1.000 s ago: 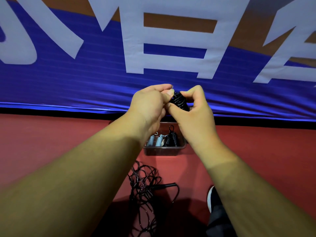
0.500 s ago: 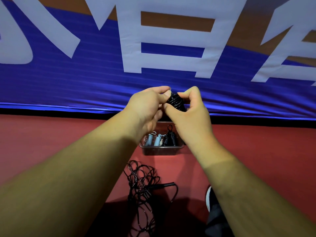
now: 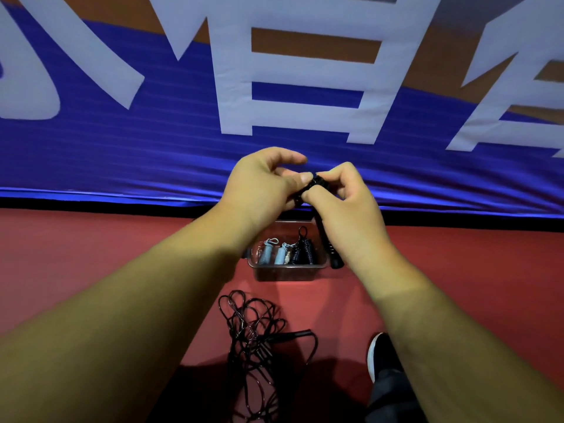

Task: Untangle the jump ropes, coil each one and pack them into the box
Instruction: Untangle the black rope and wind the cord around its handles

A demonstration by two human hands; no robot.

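Left hand (image 3: 262, 181) and right hand (image 3: 345, 206) pinch a black rope (image 3: 317, 181); the right wrist covers the box (image 3: 283, 273) at its right edge. A tangled rope (image 3: 253, 334), seemingly one, and a shoe (image 3: 378, 352) lie on open floor (image 3: 91, 254).

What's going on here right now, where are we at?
A person's left grip and right grip both pinch a black jump rope, seemingly coiling it, one handle hanging down. The box already holds two pale blue coils and a black coil. Another black rope lies tangled on the floor.
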